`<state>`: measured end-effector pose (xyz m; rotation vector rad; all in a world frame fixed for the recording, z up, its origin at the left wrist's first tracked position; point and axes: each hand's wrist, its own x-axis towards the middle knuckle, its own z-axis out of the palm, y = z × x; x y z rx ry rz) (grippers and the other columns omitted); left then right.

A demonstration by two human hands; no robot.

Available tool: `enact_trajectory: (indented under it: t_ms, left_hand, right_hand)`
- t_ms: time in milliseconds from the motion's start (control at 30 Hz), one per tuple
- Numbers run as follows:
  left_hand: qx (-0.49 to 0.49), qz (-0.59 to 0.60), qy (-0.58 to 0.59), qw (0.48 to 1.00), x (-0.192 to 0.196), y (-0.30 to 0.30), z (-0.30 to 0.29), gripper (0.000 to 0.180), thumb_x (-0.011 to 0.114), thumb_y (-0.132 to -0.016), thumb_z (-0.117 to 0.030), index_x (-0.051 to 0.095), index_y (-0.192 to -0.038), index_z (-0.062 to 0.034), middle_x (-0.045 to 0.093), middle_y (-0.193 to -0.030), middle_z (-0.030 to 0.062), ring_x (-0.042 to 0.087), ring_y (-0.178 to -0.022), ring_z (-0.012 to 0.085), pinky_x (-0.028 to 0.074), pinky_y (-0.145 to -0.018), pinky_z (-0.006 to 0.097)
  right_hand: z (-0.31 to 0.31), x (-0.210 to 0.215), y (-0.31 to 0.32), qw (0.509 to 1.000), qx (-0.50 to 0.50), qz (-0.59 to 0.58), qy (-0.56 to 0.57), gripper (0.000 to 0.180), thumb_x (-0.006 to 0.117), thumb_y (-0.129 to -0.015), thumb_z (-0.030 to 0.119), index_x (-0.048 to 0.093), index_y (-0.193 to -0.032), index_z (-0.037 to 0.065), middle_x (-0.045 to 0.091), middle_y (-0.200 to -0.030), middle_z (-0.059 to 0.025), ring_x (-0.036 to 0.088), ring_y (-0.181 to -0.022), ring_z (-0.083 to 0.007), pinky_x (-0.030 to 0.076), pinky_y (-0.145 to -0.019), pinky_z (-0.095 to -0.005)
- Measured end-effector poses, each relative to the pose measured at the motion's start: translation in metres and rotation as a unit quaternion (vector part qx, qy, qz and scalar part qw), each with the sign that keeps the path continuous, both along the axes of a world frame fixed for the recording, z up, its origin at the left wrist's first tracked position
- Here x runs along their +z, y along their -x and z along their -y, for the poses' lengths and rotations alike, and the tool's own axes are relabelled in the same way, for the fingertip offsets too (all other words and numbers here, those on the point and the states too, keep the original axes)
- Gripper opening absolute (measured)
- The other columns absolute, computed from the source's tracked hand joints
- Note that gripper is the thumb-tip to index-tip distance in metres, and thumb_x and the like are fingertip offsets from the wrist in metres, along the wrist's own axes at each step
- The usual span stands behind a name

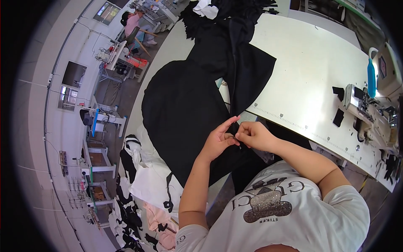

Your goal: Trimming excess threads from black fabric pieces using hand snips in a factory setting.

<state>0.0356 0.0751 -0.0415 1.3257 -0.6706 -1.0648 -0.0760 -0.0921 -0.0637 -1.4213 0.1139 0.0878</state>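
Black cloth (180,105) looks matt, white tabletop (310,75) glossy.

My left hand (218,140) was close in front of my body, its index finger stretched up and to the right, the thumb pointing rightward below it. My left forearm (195,189) rose steeply toward it. My right arm was bent at the elbow, the right forearm (304,157) slanting in from the right. My right hand (255,136) had its fingers curled, thumb and forefinger pinched together beside my left thumb.

Black cloth (180,105); creased; draped across white table (310,75)
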Motion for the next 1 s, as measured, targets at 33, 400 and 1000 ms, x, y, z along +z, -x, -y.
enact_trajectory:
  t_ms: [33,400,1000]
  left_hand:
    - [0.017,0.003,-0.002,1.0,-0.002,0.001,-0.002,0.067,0.072,-0.086,-0.012,0.039,-0.143,-0.0003,0.045,-0.145,0.0125,0.064,-0.086,0.0127,0.053,-0.079,0.024]
    - [0.203,0.6,-0.05,0.772,0.059,0.047,0.01,0.021,0.06,-0.081,0.006,0.066,-0.101,-0.0002,0.067,-0.089,0.0137,0.066,-0.075,0.0264,0.053,-0.066,0.034]
    - [0.411,0.052,0.264,0.871,0.18,-0.011,0.004,0.021,0.038,-0.102,-0.016,0.051,-0.114,-0.0039,0.062,-0.102,0.007,0.063,-0.091,0.0171,0.054,-0.079,0.034]
  right_hand:
    - [0.004,0.005,0.001,1.0,-0.001,0.003,0.002,0.019,0.06,-0.095,0.019,0.057,-0.085,0.003,0.056,-0.064,0.0008,0.052,-0.054,-0.0051,0.04,-0.05,-0.0209]
    - [0.069,0.054,-0.086,0.868,-0.039,0.342,0.359,0.031,0.063,-0.067,-0.006,0.068,-0.095,0.004,0.061,-0.094,-0.0089,0.064,-0.082,-0.0282,0.051,-0.072,-0.0341]
    - [0.122,0.248,-0.078,0.961,0.149,0.149,0.179,0.028,0.063,-0.094,0.028,0.07,-0.092,0.001,0.058,-0.07,0.007,0.043,-0.06,-0.0014,0.035,-0.053,-0.0195]
